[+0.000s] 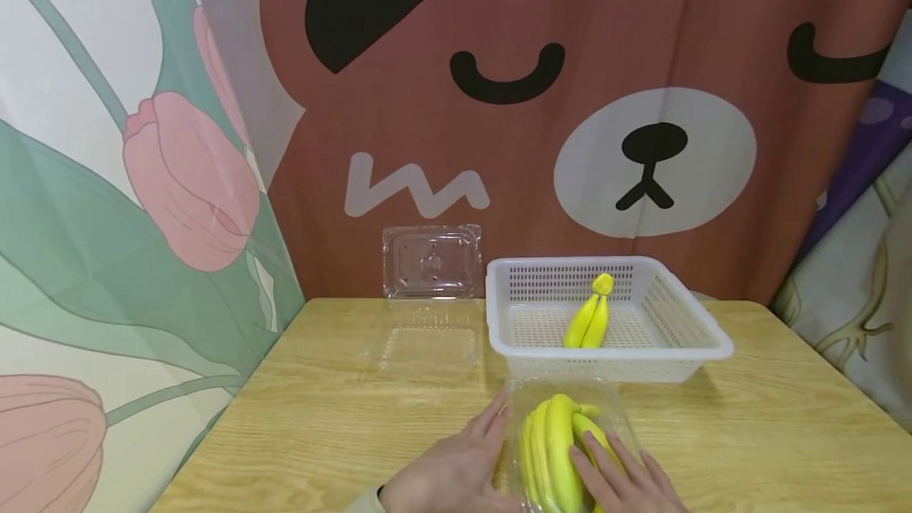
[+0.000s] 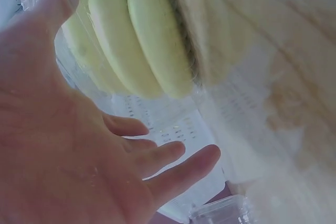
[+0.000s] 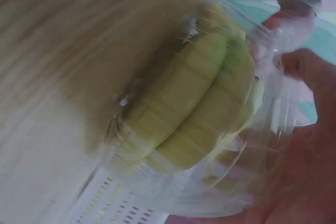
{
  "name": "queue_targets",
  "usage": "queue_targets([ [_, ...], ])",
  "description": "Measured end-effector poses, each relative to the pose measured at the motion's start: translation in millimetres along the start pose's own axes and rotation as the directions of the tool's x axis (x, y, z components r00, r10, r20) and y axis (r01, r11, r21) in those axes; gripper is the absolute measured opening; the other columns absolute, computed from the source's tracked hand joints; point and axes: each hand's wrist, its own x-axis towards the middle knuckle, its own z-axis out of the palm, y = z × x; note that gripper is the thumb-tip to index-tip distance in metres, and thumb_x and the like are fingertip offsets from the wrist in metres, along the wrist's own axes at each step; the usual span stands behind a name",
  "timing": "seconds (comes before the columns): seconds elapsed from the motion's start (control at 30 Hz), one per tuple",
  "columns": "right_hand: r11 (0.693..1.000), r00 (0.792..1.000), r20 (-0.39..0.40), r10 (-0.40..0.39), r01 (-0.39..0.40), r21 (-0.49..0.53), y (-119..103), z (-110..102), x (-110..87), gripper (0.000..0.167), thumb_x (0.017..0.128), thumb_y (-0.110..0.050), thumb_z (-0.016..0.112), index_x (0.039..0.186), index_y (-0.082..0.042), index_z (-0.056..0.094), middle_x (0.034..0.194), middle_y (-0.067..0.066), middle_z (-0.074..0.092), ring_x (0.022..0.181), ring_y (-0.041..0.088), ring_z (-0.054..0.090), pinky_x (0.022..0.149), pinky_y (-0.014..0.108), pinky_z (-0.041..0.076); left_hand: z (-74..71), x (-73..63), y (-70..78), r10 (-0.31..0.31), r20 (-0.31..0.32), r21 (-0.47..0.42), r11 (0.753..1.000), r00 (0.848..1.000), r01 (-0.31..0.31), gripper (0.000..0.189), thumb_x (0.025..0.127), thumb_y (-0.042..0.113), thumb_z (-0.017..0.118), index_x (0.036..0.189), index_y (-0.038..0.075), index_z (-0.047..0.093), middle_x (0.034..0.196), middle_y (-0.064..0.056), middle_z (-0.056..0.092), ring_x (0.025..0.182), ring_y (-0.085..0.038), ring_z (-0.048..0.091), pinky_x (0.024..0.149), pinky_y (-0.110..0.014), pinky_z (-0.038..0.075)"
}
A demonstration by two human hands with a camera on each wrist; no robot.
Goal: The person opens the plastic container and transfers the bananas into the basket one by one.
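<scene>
A bunch of yellow bananas [image 1: 559, 450] lies in a clear plastic container [image 1: 606, 388] at the table's front. Beside the container's left wall is my left hand [image 1: 456, 457]. In the left wrist view its fingers [image 2: 184, 174] stretch out, and the thumb [image 2: 58, 6] is at the container's near edge. My right hand [image 1: 630, 481] has its extended fingers resting on the right side of the bunch. In the right wrist view, some of those fingers [image 3: 228, 157] show through the clear plastic, with the thumb [image 3: 304, 64] by the container's edge.
Behind the container stands a white perforated basket [image 1: 606, 354] holding a small bunch of bananas [image 1: 590, 323]. To its left sits another clear container [image 1: 427, 347] with its lid [image 1: 432, 261] raised. A printed curtain [image 1: 499, 141] hangs behind the wooden table [image 1: 299, 418].
</scene>
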Motion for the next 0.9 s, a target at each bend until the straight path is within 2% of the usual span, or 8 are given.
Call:
queue_targets([
  [0.1,0.986,0.973,-0.192,-0.127,0.103,-0.130,-1.1,5.3,0.1,0.079,0.086,-0.075,0.049,0.135,-0.013,0.055,0.134,0.006,0.061,0.118,0.035,0.057,0.084,0.064,0.047,-0.5,-0.3,0.8,-0.004,0.007,0.029,1.000,1.000,0.004,0.116,0.076,0.080,0.059,0.159,0.012,0.013,0.164,0.005,0.001,0.143,-0.019,0.028,0.099,-0.038,0.049],
  [0.2,0.950,0.896,-0.364,-0.256,0.164,-0.265,-1.5,7.8,1.5,0.079,0.090,-0.074,0.041,0.153,-0.028,0.034,0.122,0.004,0.068,0.102,0.032,0.066,0.071,0.057,0.055,-0.7,-0.5,1.6,-0.010,0.008,0.041,0.999,1.000,0.010,0.116,0.076,0.079,0.059,0.159,0.013,0.014,0.164,0.005,0.005,0.143,-0.019,0.028,0.099,-0.039,0.048],
  [0.27,0.932,0.869,-0.388,-0.307,0.192,-0.308,-1.0,6.1,2.2,0.079,0.093,-0.073,0.035,0.158,-0.032,0.017,0.118,0.003,0.069,0.097,0.030,0.068,0.066,0.054,0.056,-0.7,-0.7,2.2,-0.016,0.006,0.056,0.998,1.000,0.016,0.116,0.075,0.080,0.060,0.159,0.013,0.015,0.164,0.004,0.008,0.142,-0.018,0.030,0.098,-0.039,0.049],
  [0.33,0.928,0.875,-0.367,-0.316,0.205,-0.311,0.0,0.4,3.0,0.075,0.097,-0.068,0.035,0.158,-0.027,0.023,0.116,0.002,0.070,0.094,0.029,0.069,0.064,0.050,0.058,-0.6,-0.9,2.8,-0.019,0.010,0.069,0.997,1.000,0.018,0.117,0.074,0.080,0.060,0.159,0.014,0.014,0.164,0.005,0.009,0.140,-0.019,0.033,0.097,-0.038,0.050],
  [0.37,0.933,0.884,-0.357,-0.303,0.200,-0.298,0.1,-3.1,4.0,0.069,0.097,-0.065,0.038,0.153,-0.024,0.037,0.114,0.001,0.071,0.093,0.027,0.070,0.063,0.047,0.058,-0.5,-1.0,3.0,-0.024,0.017,0.073,0.997,1.000,0.023,0.117,0.074,0.081,0.060,0.159,0.016,0.013,0.164,0.007,0.008,0.139,-0.019,0.036,0.097,-0.038,0.050],
  [0.5,0.938,0.890,-0.343,-0.300,0.210,-0.276,0.9,-16.9,9.8,0.054,0.101,-0.053,0.044,0.117,-0.010,0.072,0.109,-0.001,0.073,0.088,0.024,0.071,0.058,0.037,0.059,-0.3,-0.9,3.2,-0.036,0.031,0.071,0.997,0.999,0.034,0.118,0.073,0.081,0.060,0.160,0.022,0.007,0.163,0.012,0.006,0.131,-0.021,0.046,0.095,-0.036,0.051],
  [0.67,0.916,0.836,-0.397,-0.379,0.279,-0.289,1.0,-25.0,10.5,0.058,0.105,-0.048,0.035,0.111,-0.006,0.075,0.105,0.000,0.074,0.083,0.024,0.072,0.053,0.033,0.058,-0.2,-0.3,3.8,-0.040,0.027,0.110,0.993,0.999,0.037,0.118,0.073,0.083,0.058,0.160,0.023,0.006,0.163,0.012,0.006,0.126,-0.024,0.051,0.092,-0.040,0.053],
  [0.9,0.971,0.829,-0.508,-0.236,0.220,-0.091,2.1,-29.0,-0.9,0.037,0.097,-0.039,0.061,0.120,-0.013,0.073,0.110,-0.001,0.072,0.086,0.021,0.072,0.056,0.021,0.056,-1.1,0.8,5.4,-0.057,0.034,0.129,0.990,0.998,0.052,0.118,0.071,0.083,0.060,0.160,0.022,0.012,0.163,0.013,0.007,0.115,-0.022,0.059,0.089,-0.036,0.054],
])
